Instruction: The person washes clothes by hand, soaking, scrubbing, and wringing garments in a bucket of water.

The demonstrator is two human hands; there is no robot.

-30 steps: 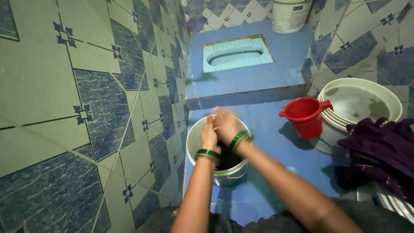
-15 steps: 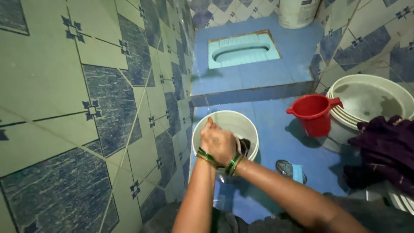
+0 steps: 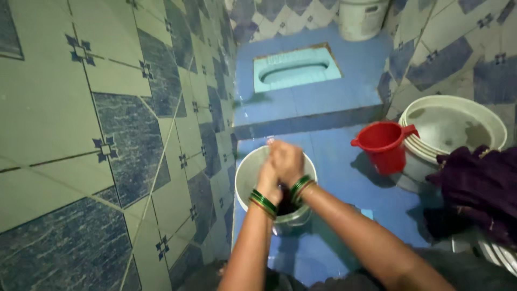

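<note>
A dark cloth [image 3: 285, 205] is gripped by the left hand [image 3: 268, 178] and right hand [image 3: 288, 160], pressed together over the upright, mouth-up white bucket [image 3: 247, 178], tiled wall [image 3: 107, 134] tight at nine o'clock, blue floor [image 3: 344, 178] open at three o'clock.

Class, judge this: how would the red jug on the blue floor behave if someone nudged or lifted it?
The red jug looks like thin plastic, so probably light. Its contents aren't visible; empty, a nudge might slide or tip it on the seemingly wet blue floor. Its side handle should ease lifting.
</note>
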